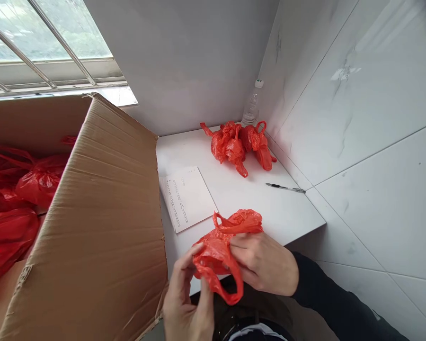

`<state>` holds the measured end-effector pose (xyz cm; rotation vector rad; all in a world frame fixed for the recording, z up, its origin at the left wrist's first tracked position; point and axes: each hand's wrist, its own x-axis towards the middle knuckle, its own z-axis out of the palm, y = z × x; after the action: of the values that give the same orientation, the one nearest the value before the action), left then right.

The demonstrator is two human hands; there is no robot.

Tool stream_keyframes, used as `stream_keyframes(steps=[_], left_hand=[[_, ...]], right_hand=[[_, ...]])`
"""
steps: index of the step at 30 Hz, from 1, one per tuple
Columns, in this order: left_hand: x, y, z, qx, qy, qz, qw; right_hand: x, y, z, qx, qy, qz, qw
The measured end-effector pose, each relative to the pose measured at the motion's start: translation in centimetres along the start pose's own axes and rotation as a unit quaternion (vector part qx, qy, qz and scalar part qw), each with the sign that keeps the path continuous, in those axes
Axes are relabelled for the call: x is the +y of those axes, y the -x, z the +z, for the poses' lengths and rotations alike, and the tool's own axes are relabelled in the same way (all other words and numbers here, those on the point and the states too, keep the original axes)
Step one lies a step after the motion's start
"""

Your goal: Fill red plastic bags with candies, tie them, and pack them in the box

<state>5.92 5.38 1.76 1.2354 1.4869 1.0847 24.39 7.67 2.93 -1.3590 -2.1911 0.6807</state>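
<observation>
Over the worktop (239, 195), the left hand (189, 300) pinches a crumpled red bag (213, 251), the right hand (267, 261) clutches its other side, and bundled red bags (230, 143) lie beyond

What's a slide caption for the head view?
Left hand holds a red bag, right hand curled against it, at a white table beside a cardboard box.

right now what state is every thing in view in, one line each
Held red bag: crumpled, gripped by left hand and right hand, handle loops loose
Far red bags: bulging, bunched together
Bottle: upright, capped
Pen: lying flat
Paper sheets: stacked, print up
Cardboard box: open at the top
Boxed red bags: piled together
</observation>
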Motion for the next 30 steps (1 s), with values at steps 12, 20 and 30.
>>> stream_keyframes(steps=[12,20,30], left_hand=[[0.3,-0.4,-1.0,0.028,0.052,-0.039,0.997],[-0.2,-1.6,-1.5,-0.082,0.187,-0.135,0.970],[1.7,-1.7,-1.3,-0.089,0.036,-0.125,0.988]], right_hand=[[1.4,0.8,0.0,-0.103,0.117,0.148,0.977],[1.6,-1.3,1.5,-0.154,0.221,0.143,0.952],[1.6,-0.5,-0.6,-0.151,0.149,0.143,0.967]])
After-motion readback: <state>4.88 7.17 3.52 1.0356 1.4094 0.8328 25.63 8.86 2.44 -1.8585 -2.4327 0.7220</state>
